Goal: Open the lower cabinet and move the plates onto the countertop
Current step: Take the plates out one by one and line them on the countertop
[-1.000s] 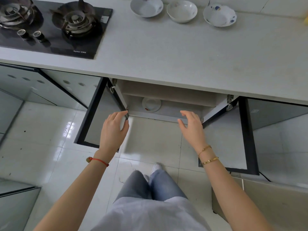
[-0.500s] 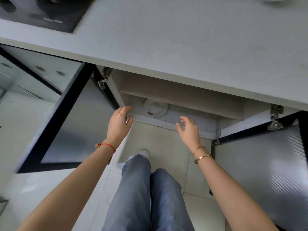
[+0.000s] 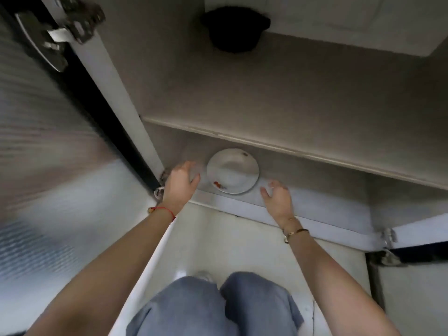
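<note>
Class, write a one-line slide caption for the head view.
Both open hands, left hand and right hand, reach into the opened lower cabinet toward a white plate.

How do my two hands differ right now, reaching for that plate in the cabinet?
The left hand wears a red string at the wrist; the right hand wears gold bracelets. The left hand reaches further into the cabinet than the right. Both are open, empty, flanking the plate without touching it.

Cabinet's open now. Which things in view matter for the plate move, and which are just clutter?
In play:
plate on the bottom shelf
left hand and right hand, open either side of it, not touching
left door, swung open

Clutter:
dark pot on the upper shelf
hinge
</note>
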A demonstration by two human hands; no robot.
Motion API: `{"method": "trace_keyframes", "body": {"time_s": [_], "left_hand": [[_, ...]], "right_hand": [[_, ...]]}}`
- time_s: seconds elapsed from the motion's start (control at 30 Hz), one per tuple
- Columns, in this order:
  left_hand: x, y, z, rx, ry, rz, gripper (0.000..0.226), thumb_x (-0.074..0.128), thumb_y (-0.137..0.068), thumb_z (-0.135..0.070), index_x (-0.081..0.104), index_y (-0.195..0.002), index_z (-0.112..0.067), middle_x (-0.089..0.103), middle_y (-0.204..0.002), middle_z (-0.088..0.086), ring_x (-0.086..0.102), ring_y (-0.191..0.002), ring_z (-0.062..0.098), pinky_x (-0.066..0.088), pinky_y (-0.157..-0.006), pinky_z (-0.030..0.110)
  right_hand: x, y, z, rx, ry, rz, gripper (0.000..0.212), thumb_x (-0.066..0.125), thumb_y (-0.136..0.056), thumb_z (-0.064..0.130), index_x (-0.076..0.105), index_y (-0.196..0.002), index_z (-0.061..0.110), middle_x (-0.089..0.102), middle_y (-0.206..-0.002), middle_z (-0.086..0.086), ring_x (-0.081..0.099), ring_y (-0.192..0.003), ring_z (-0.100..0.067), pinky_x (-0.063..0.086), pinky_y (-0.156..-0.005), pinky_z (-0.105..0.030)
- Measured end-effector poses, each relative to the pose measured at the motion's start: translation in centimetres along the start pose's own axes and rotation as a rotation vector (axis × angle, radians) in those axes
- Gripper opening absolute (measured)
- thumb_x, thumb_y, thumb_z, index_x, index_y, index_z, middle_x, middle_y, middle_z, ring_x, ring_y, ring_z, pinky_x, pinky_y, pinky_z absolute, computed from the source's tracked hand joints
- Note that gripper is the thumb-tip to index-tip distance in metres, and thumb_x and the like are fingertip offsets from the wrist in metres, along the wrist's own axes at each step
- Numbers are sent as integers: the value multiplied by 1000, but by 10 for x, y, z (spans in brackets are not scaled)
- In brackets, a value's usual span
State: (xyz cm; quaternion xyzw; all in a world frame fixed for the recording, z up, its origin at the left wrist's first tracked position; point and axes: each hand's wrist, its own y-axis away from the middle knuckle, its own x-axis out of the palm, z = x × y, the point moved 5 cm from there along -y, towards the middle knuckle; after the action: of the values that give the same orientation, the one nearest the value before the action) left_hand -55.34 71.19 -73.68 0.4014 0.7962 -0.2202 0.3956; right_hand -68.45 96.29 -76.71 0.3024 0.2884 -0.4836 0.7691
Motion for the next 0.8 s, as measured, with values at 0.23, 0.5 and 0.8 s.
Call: {"method": "trace_keyframes", "body": {"time_s": [0.23, 0.5, 0.8], "left_hand": [[74, -34, 50, -58, 38, 1, 39, 63, -90, -19, 61, -127, -9, 67, -119, 15, 65, -104, 35, 50, -90, 38], [125, -74, 76, -100, 5, 56, 37, 62, -88, -15, 62, -124, -6, 62, -127, 14, 64, -104, 33, 48, -87, 32], [145, -97, 91, -46, -66, 133, 37, 68, -86, -28, 65, -117, -9, 67, -114, 14, 65, -99, 34, 52, -82, 36]], "right_hand": [[47, -48, -36, -15, -32, -52, 38, 60, -92, 17, 55, -125, -1, 62, -119, -21, 55, -115, -36, 44, -97, -37], [73, -93, -59, -44, 26, -51, 34, 59, -93, 21, 58, -119, -1, 62, -116, -22, 57, -111, -36, 49, -92, -40], [98, -120, -60, -41, 51, -11, 33, 57, -93, 23, 59, -112, -4, 63, -111, -21, 56, -106, -38, 48, -92, -45]]}}
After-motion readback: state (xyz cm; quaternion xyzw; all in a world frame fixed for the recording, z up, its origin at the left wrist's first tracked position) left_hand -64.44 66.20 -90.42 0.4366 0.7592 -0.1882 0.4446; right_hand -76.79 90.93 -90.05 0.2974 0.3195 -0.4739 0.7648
